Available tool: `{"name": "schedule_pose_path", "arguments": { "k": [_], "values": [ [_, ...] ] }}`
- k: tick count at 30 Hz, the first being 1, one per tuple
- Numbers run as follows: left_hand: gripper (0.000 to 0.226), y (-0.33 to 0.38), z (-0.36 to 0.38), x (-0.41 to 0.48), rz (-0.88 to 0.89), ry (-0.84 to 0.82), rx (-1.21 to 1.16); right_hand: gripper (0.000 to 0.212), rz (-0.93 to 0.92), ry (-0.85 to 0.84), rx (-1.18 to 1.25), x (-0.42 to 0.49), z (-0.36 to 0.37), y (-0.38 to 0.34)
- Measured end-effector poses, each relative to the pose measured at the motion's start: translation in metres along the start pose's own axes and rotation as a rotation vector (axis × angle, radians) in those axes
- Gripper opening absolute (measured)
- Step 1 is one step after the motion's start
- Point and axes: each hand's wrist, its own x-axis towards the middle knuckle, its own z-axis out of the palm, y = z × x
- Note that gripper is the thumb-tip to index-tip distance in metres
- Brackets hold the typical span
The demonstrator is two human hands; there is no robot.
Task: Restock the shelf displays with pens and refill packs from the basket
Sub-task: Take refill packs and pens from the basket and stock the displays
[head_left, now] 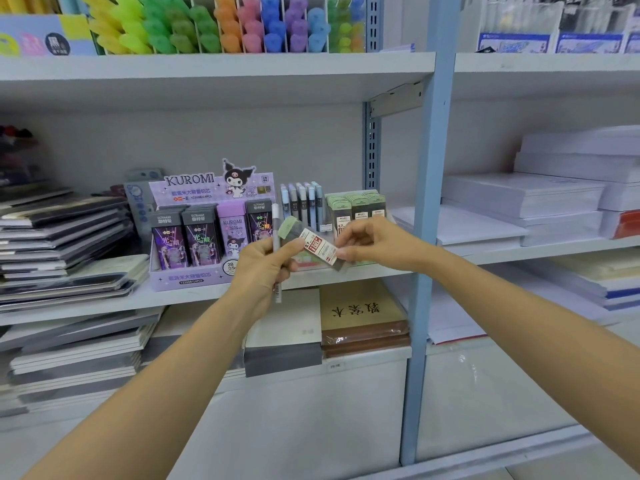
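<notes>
Pinched at both ends: pack (pixel 317 245) held slantwise between the hands, right hand (pixel 374 242) nipping its lower, labelled end with thumb and fingertips, left hand (pixel 266 268) steadying the green-capped end under the thumb. Left hand's fingers also curled round a pen (pixel 276 220), kept upright in the fist, probably parked there so both items travel together. Pack sits in the air in front of the shelf (pixel 173 299), not yet placed. Looks like a handover to the right hand, which is nearer the matching row (pixel 356 207) of green-capped packs just behind it; that seems the likely slot. Pack: slim flat case, smoky translucent plastic, matt green cap, red-and-white paper label marked 0.7. Hard and smooth, so end pinches may slip. Pen: thin grey barrel, pale cap. Left of the grip, a Kuromi box (pixel 207 237), glossy printed card with dark and lilac cases. Behind the grip, blue cases (pixel 303 202) standing upright. Basket not in sight.
</notes>
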Motion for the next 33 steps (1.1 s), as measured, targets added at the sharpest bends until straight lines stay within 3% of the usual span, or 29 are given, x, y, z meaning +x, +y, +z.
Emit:
{"name": "schedule_pose_path", "arguments": {
  "k": [5, 10, 16, 18, 23, 26, 33],
  "values": [
    [0.019, -0.002, 0.011, -0.005, 0.072, -0.065, 0.199, 0.031, -0.099, 0.139, 0.056, 0.0, 0.009, -0.016],
    [0.009, 0.003, 0.022, -0.009, 0.098, -0.131, 0.237, 0.02, -0.181, 0.191, -0.053, 0.006, 0.008, -0.029],
    [0.025, 0.004, 0.014, -0.009, 0.123, -0.143, 0.197, 0.01, -0.166, 0.614, 0.07, 0.016, -0.03, -0.023],
    [0.025, 0.001, 0.009, -0.011, 0.132, -0.155, 0.214, 0.009, -0.149, 0.687, 0.067, 0.02, -0.038, -0.018],
    [0.02, -0.005, 0.007, -0.008, 0.063, -0.151, 0.195, 0.008, -0.154, 0.666, -0.025, 0.028, -0.033, -0.007],
    [0.013, -0.005, 0.007, -0.007, 0.028, -0.13, 0.21, 0.008, -0.102, 0.559, -0.075, 0.031, -0.028, -0.001],
    [0.016, -0.009, 0.001, -0.008, 0.093, -0.146, 0.264, 0.015, -0.01, 0.483, -0.212, 0.034, -0.025, 0.014]
  ]
}}
